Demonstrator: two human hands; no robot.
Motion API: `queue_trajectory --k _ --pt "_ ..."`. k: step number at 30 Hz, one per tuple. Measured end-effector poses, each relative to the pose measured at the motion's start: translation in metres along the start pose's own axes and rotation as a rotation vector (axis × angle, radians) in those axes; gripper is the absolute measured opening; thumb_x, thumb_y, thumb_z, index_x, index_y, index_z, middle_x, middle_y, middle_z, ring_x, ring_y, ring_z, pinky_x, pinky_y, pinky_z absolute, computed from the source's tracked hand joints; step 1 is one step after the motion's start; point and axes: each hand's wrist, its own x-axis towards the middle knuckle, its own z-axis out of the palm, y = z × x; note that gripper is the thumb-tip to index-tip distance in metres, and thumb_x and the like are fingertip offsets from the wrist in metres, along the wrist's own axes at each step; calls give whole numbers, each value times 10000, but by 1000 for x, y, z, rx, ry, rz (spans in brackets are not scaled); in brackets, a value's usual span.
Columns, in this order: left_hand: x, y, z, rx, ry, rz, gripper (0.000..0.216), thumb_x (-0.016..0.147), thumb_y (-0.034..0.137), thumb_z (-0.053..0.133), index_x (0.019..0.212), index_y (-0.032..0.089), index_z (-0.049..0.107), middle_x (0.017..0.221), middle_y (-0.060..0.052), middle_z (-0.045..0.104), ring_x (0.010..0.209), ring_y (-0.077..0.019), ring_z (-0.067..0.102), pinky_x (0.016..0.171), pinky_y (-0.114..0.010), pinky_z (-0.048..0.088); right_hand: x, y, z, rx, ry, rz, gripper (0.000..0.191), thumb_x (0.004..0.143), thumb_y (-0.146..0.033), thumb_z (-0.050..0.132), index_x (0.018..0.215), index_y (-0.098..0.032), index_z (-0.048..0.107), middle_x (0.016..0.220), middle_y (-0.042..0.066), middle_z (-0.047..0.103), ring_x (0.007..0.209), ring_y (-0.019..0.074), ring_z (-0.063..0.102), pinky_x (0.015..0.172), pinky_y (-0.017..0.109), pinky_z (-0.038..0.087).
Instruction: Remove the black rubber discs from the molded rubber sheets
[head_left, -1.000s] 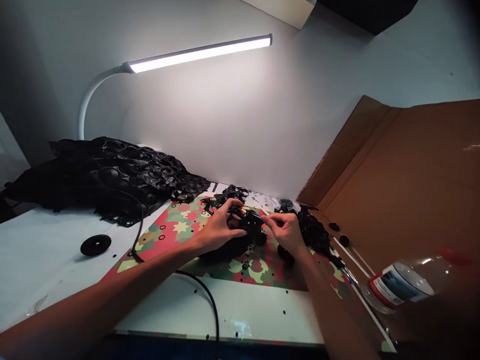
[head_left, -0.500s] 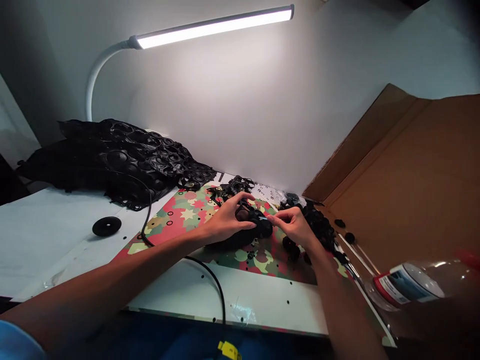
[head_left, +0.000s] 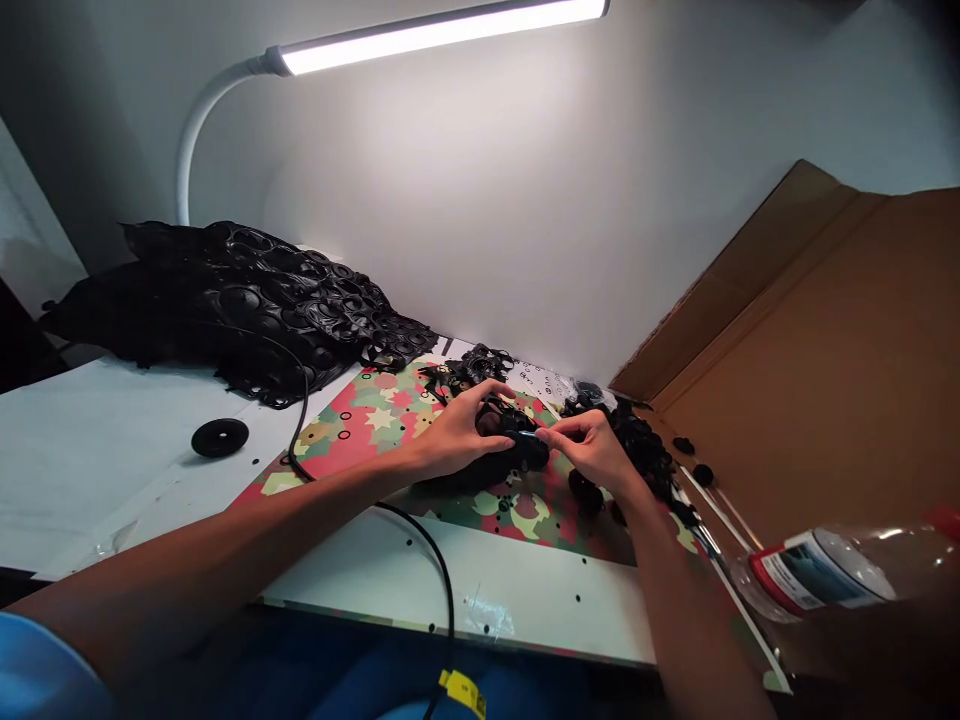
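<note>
My left hand (head_left: 466, 432) is curled around a black moulded rubber piece (head_left: 495, 470), with the thumb along its near side. Close by on the right, my right hand (head_left: 592, 450) pinches a thin, shiny metal tool (head_left: 528, 434) whose tip lies against the rubber; its exact kind is too small to tell. Both hands are over a red, green and cream patterned mat (head_left: 375, 420). Just beyond the left hand is a clump of black rubber scraps (head_left: 480, 365). Small round black pieces (head_left: 585, 492) lie below the right hand.
Heaped black rubber sheets (head_left: 255, 300) cover the back left, near a black disc (head_left: 220, 437). A black cable (head_left: 431, 545) crosses the front edge. On the right are a cardboard box (head_left: 840, 330), a plastic bottle (head_left: 821, 570) and more rubber scraps (head_left: 645, 445). A lamp (head_left: 450, 38) shines above.
The view has shifted slightly, moving the lamp upward in the picture. Both hands keep nearly the same position on the rubber, and the metal tool lies closer to the left thumb.
</note>
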Motion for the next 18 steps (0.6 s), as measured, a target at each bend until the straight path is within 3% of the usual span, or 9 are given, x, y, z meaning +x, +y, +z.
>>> queue_trajectory --k 6,10,15,18 --pt "0 -5 3 -34 -20 16 386 825 216 799 1161 214 607 896 13 625 828 -172 609 692 -283 454 -1 -2 -1 -114 -18 -39 684 991 -715 661 567 -180 712 584 -20 326 595 124 228 550 322 181" --pt "1 -5 2 -42 -14 -16 393 779 203 799 960 237 451 914 32 578 819 -149 543 698 -268 429 -1 -6 -2 -305 27 -104 639 1026 -658 646 606 -194 773 537 -36 365 568 119 238 571 315 211" --pt "8 -13 -5 -51 -91 -76 548 701 277 878 899 249 368 894 44 576 817 -153 549 718 -268 432 2 -19 2 -647 58 -119 507 1041 -512 701 639 -215 787 521 -24 554 576 132 366 702 314 324" --pt "14 -21 -7 -53 -73 -123 621 635 297 933 866 246 360 812 76 515 738 -122 500 680 -244 399 5 -27 5 -779 31 -136 470 1062 -486 700 688 -221 806 601 -5 677 590 139 391 815 343 359"
